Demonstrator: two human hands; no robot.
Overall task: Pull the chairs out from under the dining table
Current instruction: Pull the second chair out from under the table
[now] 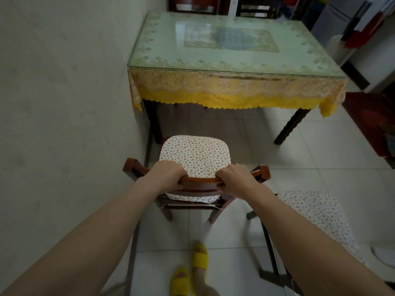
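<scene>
A wooden chair [198, 180] with a floral seat cushion [193, 153] stands on the tiled floor in front of the dining table [235, 67], fully out from under it. My left hand [167, 174] and my right hand [234, 177] both grip its curved top rail. A second chair with the same floral cushion [316, 214] stands at my right, also clear of the table. The table has a glass top over a yellow lace cloth. Two dark chair backs [192, 5] show beyond the table's far edge.
A white wall [64, 103] runs close along the left of the table and the held chair. A dark wooden cabinet [372, 124] stands at the right. My feet in yellow slippers [192, 268] are on the tiles behind the chair.
</scene>
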